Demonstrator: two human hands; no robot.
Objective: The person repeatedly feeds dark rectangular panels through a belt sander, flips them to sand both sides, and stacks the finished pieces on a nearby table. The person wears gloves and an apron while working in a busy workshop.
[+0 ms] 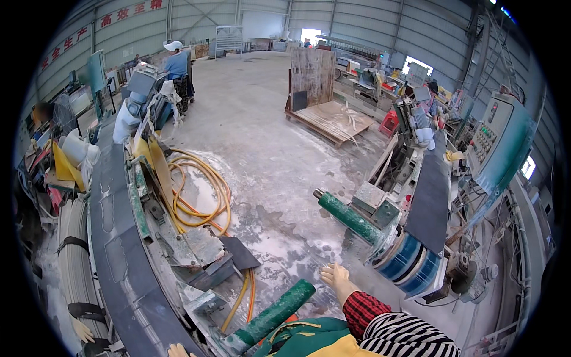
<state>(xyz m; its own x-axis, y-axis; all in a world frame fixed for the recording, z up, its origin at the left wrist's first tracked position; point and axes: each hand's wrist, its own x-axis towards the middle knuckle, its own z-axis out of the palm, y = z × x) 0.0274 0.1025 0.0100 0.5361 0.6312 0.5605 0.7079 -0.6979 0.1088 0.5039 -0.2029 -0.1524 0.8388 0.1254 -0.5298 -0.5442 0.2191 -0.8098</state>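
- Green-and-yellow apron (pixel 309 338) up close at the bottom, with a red-checked cuff (pixel 361 312) and a striped sleeve beside it.
- Out reaches the right hand (pixel 335 277), past the end of the green roller (pixel 276 312); its grip is loose, fingers extended, holding nothing.
- Down at the lower edge, just the fingers of the left hand (pixel 178 351) show, by the long dark belt (pixel 128 256); I can't make out that grip.
- That belt, the thing nearest the left hand, curves away up the left side.
- Left of it, black straps bind a bundle of long pale strips (pixel 77 256).
- Now containers: a grey-green control cabinet (pixel 499 140) on the right carries buttons on its face, contents hidden.
- Across the floor, a wooden pallet (pixel 330 122) bears an upright board (pixel 315 74), a small dark slab (pixel 299 100) and pale strips.
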